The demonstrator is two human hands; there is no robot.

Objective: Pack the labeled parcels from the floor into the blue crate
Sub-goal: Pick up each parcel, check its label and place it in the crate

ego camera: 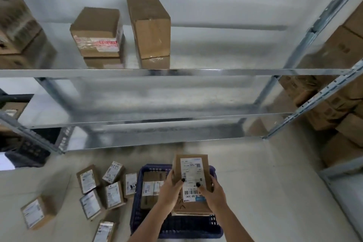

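A blue crate (137, 198) stands on the floor at the bottom centre. Both hands hold one brown parcel with a white label (191, 175) above the crate's right half. My left hand (170, 188) grips its left edge, thumb on the label. My right hand (211, 192) grips its right edge, thumb on the label too. At least one labeled parcel (152, 187) lies inside the crate on the left side. Several more labeled parcels (113, 194) lie scattered on the floor to the crate's left.
A metal shelving rack (176, 71) rises right behind the crate, with cardboard boxes (151, 29) on an upper shelf. More stacked boxes (337, 104) fill racks on the right. A dark crate (29, 151) sits at the left under the rack.
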